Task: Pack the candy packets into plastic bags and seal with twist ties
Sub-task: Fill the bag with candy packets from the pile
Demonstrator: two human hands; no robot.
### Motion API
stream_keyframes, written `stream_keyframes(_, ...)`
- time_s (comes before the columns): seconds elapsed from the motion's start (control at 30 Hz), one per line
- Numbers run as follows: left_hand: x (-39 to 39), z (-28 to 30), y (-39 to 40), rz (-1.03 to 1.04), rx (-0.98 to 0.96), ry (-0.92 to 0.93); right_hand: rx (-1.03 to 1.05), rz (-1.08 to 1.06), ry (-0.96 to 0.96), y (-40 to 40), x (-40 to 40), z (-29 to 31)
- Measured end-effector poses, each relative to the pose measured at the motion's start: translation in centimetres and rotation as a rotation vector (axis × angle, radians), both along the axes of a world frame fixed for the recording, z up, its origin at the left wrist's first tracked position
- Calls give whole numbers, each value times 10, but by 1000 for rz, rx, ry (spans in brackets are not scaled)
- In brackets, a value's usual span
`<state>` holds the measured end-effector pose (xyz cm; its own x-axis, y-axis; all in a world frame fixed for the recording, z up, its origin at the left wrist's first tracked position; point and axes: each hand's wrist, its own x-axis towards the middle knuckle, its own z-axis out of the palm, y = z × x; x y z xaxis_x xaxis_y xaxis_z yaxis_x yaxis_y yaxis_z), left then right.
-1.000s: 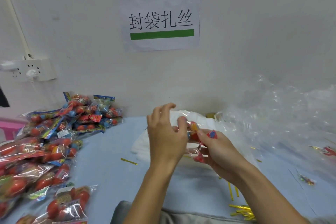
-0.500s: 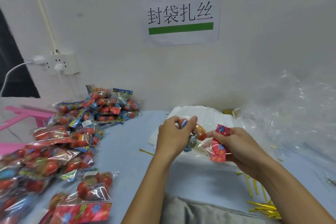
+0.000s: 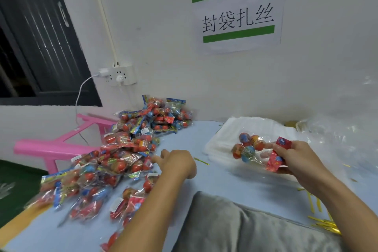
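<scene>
- The folded grey cloth (image 3: 245,223) lies nearest, at six o'clock on the pale blue tabletop (image 3: 214,178), with the loose gold twist ties (image 3: 323,225) at about four o'clock of it.
- The left hand (image 3: 177,164) has let go of the packet it was steadying half a second ago and has swung out to nine o'clock; it now hovers at the edge of the heap of red and blue candy packets (image 3: 122,153), fingers extended towards it and gripping nothing.
- The right hand (image 3: 294,157) stays at three o'clock, its thumb and fingers curled round the red printed header of a clear candy packet holding round foil-wrapped sweets (image 3: 248,147), which hangs out to the left of the fist, over the stack of clear plastic bags (image 3: 255,127).
- I judge that the person is fetching one more packet to pair with the one held, so bagging has not yet begun for this lot; no bag is open in either hand.
- Farther off, crumpled clear film (image 3: 337,135) lies at two o'clock, and a single gold tie (image 3: 201,161) lies between the hands.
- A pink plastic stool (image 3: 57,147) lies tipped over at ten o'clock beyond the table.
- On the wall at twelve o'clock hang a white paper sign with green bars (image 3: 239,14) and, to its left, a white wall socket (image 3: 120,74).
</scene>
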<state>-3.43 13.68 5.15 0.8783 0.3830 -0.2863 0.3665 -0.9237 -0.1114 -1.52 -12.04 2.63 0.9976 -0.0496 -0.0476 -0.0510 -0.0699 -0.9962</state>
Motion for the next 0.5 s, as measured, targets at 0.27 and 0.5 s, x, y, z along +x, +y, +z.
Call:
stream_keyframes(0.27, -12, -13, 27, 26, -52, -64, -11, 34, -21, 2, -2, -3)
stream_keyframes(0.5, 12, 16, -2, 31, -704, -730, 33, 2, -64, 2, 3, -6)
